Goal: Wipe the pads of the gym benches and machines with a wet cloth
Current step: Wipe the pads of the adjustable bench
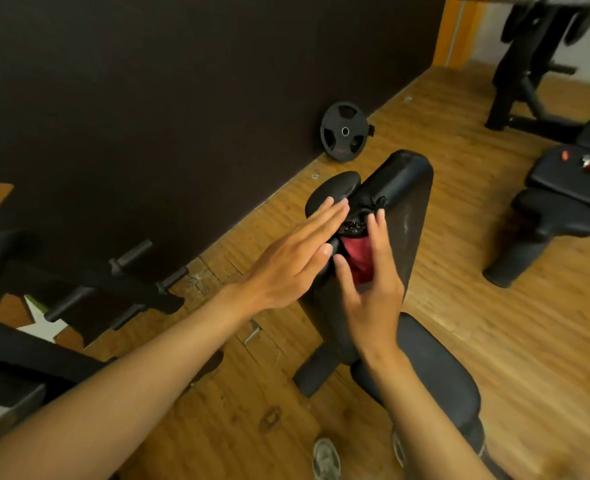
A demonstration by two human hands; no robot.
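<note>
**Over the bench backrest: two hands and a red cloth**

Above the upright black backrest pad [401,209] of a gym bench, both hands meet near its left edge. The left hand [297,258] is released, its fingers straight and close together, lying flat beside the pad with the fingertips reaching toward a smaller rounded pad [331,188] next to the backrest. The right hand [373,278] has its fingers and thumb curled round a red cloth [357,261], grasping it against the face of the backrest; a dark, crumpled part of the cloth shows just above the red, between the two hands. The thumb of the left hand touches or nearly touches the cloth; which cannot be told. Below the right forearm lies the seat pad [439,368] of the same bench. A round weight plate [345,131] leans against the dark wall [148,98] behind. To the right, well apart, stands a second bench [563,188] with small objects on its surface. A wooden floor [494,306] runs beneath everything, and a shoe [326,459] shows at the lower edge.
</note>
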